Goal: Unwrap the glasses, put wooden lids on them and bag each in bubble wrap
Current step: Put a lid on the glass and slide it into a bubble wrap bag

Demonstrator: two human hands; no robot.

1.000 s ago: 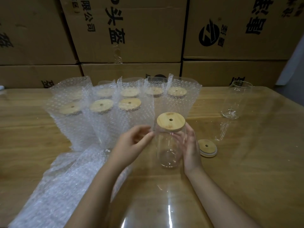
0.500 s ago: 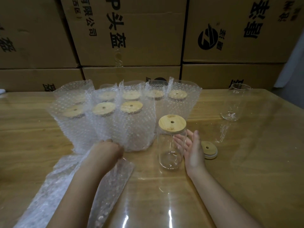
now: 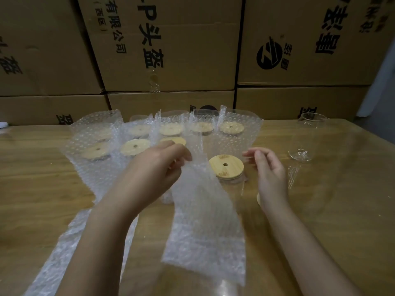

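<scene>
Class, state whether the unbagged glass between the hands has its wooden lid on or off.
On: the wooden lid sits flat atop the glass, covering its mouth.

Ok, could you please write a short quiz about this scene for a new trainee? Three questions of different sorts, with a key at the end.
1. True or false: the left hand pinches a bubble wrap bag by its upper edge.
2. Choose one. The right hand: A) grips a glass; B) holds nothing; C) pinches a lid.
3. Fill the gap: the glass at the far right stands upright and has no ____ on it.

Key: 1 true; 2 B; 3 lid.
</scene>
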